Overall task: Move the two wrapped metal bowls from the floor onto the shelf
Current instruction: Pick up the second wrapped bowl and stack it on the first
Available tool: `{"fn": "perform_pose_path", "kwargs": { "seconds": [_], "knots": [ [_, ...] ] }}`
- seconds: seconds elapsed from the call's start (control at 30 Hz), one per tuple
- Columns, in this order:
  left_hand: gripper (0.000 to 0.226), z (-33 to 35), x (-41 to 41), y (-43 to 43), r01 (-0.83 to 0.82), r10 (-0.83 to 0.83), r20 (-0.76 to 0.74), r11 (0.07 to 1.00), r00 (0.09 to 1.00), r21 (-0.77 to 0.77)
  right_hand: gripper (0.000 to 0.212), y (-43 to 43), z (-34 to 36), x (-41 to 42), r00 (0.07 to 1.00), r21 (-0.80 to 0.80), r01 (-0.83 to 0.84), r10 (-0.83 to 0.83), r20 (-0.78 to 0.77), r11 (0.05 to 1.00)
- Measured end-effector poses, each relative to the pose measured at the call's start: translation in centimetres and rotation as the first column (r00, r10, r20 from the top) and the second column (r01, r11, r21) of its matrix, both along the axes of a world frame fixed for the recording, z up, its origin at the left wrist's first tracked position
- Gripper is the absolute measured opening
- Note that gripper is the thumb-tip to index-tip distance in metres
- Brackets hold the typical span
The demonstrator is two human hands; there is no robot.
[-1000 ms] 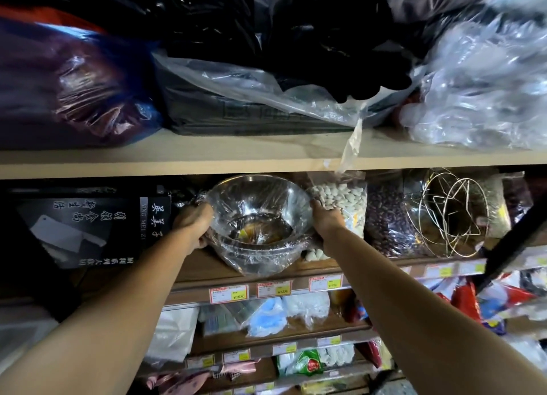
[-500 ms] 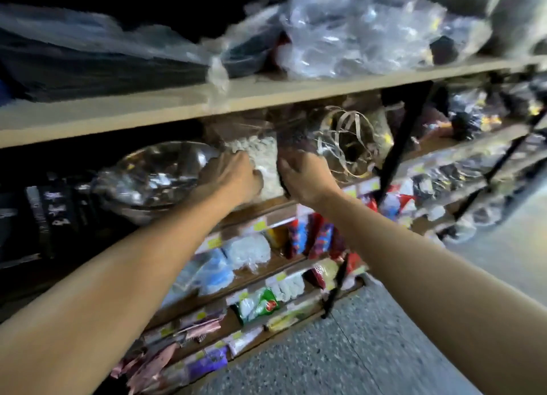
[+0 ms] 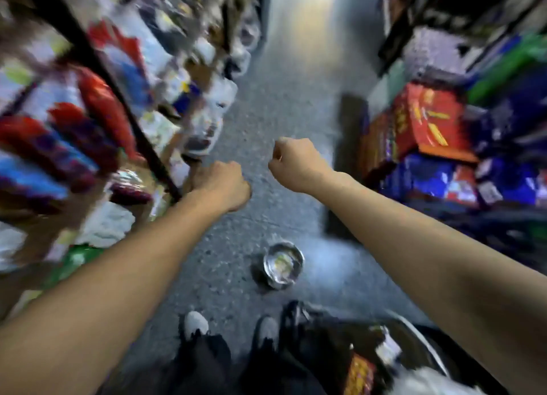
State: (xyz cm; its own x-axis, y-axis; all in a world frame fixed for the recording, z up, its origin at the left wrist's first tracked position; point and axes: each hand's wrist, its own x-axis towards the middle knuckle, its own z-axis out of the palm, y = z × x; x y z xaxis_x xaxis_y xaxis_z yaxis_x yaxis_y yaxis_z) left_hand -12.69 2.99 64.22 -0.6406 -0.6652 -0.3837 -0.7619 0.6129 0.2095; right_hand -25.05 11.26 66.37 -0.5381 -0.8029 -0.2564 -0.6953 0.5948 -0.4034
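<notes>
One plastic-wrapped metal bowl (image 3: 283, 265) sits upright on the grey floor, just ahead of my feet. My left hand (image 3: 220, 184) and my right hand (image 3: 296, 165) hang in the air well above it, both curled into loose fists with nothing in them. The shelf (image 3: 97, 146) runs along the left, blurred by motion. The other bowl, set on the shelf a moment ago, is out of view.
My two shoes (image 3: 228, 328) stand on the aisle floor at the bottom. Dark bags and a red packet (image 3: 359, 377) lie at the bottom right. Red and blue boxes (image 3: 426, 128) are stacked along the right side. The aisle floor (image 3: 284, 98) runs ahead.
Both hands let go of the bowl on the shelf and drew back. My view swung from the shelf down to the aisle floor, where a second bowl now shows.
</notes>
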Motion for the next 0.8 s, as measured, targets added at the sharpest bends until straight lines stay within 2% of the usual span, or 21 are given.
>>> {"fn": "perform_pose_path", "kwargs": {
  "seconds": [0.2, 0.4, 0.5, 0.63, 0.7, 0.8],
  "knots": [
    [0.039, -11.2, -4.9, 7.4, 0.148, -0.161, 0.102, 0.981, 0.982, 0.128, 0.026, 8.4, -10.2, -2.0, 0.978, 0.17, 0.196, -0.206, 0.04, 0.966],
    [0.044, -24.5, -5.6, 10.9, 0.185, -0.228, 0.191, 0.958, 0.955, 0.218, 0.028, 13.0, -24.6, -1.8, 0.918, 0.315, 0.325, -0.378, 0.121, 0.892],
    [0.039, -31.5, -5.1, 11.7, 0.179, -0.242, 0.233, 0.948, 0.942, 0.261, 0.025, 14.4, -32.1, -1.1, 0.862, 0.39, 0.39, -0.48, 0.165, 0.834],
    [0.027, -41.2, -4.1, 12.5, 0.205, -0.286, 0.283, 0.937, 0.915, 0.283, 0.031, 15.9, -42.1, -0.5, 0.796, 0.462, 0.431, -0.568, 0.208, 0.775],
    [0.024, -48.4, -4.0, 13.1, 0.209, -0.289, 0.297, 0.939, 0.91, 0.272, 0.031, 16.4, -49.4, 0.1, 0.774, 0.492, 0.448, -0.599, 0.204, 0.746],
    [0.025, -53.2, -4.2, 12.8, 0.259, -0.325, 0.278, 0.933, 0.904, 0.25, 0.035, 17.1, -54.3, 0.4, 0.77, 0.508, 0.449, -0.607, 0.198, 0.735]
  ]
}}
